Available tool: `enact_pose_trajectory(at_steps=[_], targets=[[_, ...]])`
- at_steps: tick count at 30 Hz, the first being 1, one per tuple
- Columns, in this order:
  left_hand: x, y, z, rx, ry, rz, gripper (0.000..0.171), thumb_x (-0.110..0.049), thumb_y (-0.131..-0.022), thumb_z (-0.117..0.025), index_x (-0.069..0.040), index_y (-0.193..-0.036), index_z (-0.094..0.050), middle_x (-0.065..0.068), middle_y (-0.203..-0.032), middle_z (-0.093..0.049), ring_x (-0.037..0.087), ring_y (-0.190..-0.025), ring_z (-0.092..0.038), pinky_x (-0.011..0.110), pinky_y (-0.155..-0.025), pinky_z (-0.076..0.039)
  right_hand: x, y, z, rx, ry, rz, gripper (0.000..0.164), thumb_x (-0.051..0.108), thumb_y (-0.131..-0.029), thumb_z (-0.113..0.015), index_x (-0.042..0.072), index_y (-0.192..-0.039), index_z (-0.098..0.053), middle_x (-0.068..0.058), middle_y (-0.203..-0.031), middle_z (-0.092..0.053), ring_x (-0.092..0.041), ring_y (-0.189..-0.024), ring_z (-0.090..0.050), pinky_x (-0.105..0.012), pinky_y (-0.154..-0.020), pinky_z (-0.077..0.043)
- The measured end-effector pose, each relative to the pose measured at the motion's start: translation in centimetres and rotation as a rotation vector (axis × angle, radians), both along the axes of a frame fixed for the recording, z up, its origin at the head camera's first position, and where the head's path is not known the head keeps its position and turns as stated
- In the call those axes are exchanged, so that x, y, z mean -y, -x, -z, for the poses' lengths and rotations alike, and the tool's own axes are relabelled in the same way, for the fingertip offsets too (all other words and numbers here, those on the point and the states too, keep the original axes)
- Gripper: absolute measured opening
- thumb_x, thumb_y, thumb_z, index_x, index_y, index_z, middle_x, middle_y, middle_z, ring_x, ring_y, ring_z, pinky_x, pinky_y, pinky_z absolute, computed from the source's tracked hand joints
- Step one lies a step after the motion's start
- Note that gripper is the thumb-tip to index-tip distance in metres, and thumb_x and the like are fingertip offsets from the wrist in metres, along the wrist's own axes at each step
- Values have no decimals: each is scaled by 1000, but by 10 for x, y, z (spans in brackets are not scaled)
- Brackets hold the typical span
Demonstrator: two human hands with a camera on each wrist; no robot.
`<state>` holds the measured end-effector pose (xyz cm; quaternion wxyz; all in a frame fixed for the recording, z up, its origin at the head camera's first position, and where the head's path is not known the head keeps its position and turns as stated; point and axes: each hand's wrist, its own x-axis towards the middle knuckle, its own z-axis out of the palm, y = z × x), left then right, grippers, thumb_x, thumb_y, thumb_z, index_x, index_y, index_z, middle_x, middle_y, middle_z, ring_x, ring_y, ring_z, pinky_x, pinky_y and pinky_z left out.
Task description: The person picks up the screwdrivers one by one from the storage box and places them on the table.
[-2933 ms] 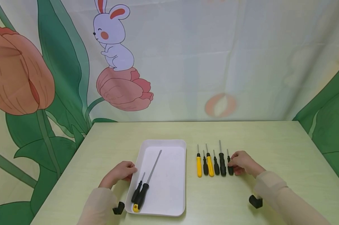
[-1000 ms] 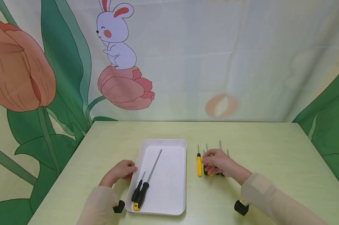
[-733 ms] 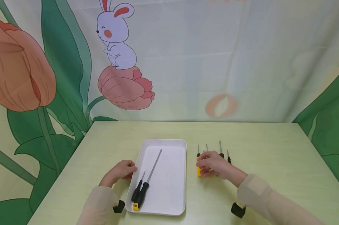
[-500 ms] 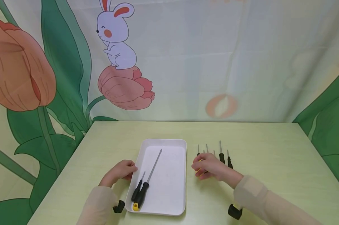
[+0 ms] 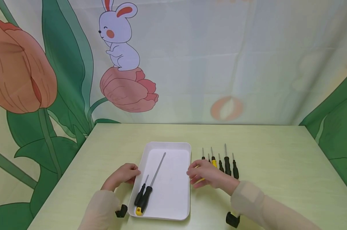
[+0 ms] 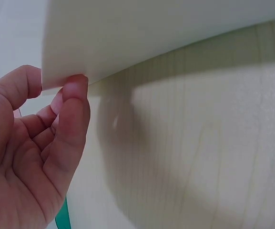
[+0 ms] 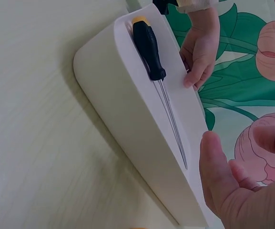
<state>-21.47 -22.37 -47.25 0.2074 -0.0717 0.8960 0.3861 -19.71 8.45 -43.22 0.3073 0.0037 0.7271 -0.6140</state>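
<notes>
Tray (image 5: 170,188): left hand (image 5: 122,175) pinches left edge (image 5: 135,187); right hand (image 5: 208,174), fingers spread, near right edge (image 5: 189,198). Steady, level grip would best keep two screwdrivers (image 5: 145,199) inside from sliding.

The row's leftmost screwdriver (image 5: 203,157) is being partly hidden by the right hand (image 5: 210,175); in the left wrist view, the tray (image 6: 142,33) is being cropped by the upper edge.
</notes>
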Motion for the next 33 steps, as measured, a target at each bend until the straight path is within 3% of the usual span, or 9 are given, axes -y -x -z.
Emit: enact_pose_trajectory(at_steps=[15,33], targets=[[0,-2,-2,-7,-14,9,14,-14,-85,-51,0,-85,-53,8,-75,-55,15,-63,-53,27,-59,-46,30,-5,7,27,-3,-45,25,19,-82,-59,1,-97,-50,-10,-79,-56,-17,-63,-60,-30,-55,-52],[0,-2,-3,4,-28,15,14,-14,-86,-51,0,-85,-52,7,-75,-54,15,-62,-53,28,-60,-47,69,-12,18,69,-38,-25,29,23,-79,-62,2,-96,-51,-15,-85,-58,-17,-59,-59,-30,-52,-51]])
